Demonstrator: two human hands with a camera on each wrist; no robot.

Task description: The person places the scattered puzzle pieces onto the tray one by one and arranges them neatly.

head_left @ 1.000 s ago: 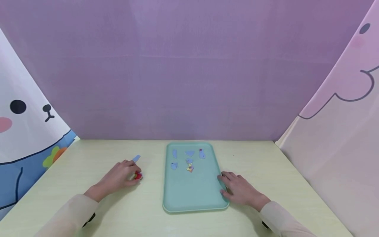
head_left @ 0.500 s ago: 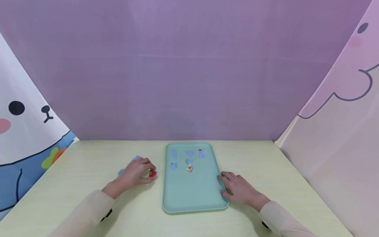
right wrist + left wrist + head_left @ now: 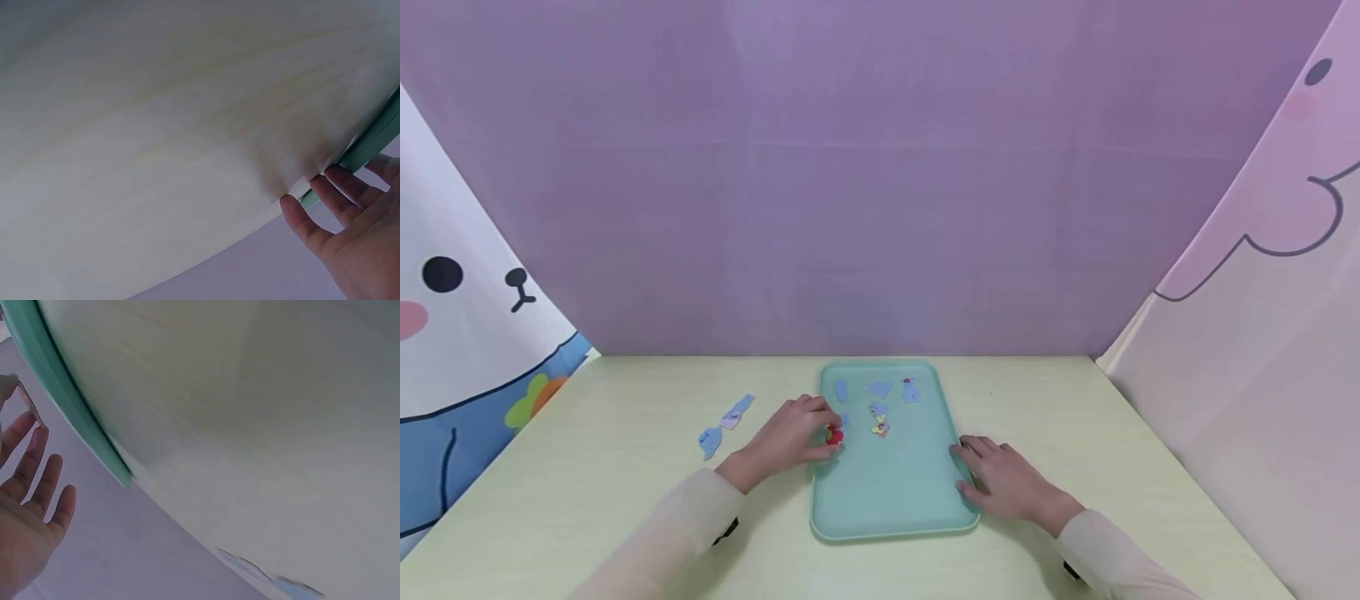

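My left hand [image 3: 790, 435] pinches a flat red puzzle piece [image 3: 833, 436] between thumb and fingertips, over the left rim of a pale green tray [image 3: 895, 492]. Seen edge-on in the left wrist view, the thin piece [image 3: 31, 405] sits between thumb and forefinger while the other fingers spread loosely. Several blue puzzle pieces lie in the upper part of the tray, among them a triangular piece [image 3: 878, 389] and a yellow-and-blue cluster [image 3: 880, 421]. My right hand [image 3: 1011, 479] rests against the tray's right edge, its fingers relaxed and touching the rim.
On the pale table [image 3: 625, 483], left of the tray, lie a blue piece [image 3: 710, 442] and an elongated blue-and-pink piece [image 3: 737, 412]. A purple curtain [image 3: 850, 208] stands behind the table, with printed cloths on both sides.
My left hand has carried the red puzzle piece rightward from the table to the tray's left rim, uncovering the blue pieces on the table. The right hand and tray have stayed put.
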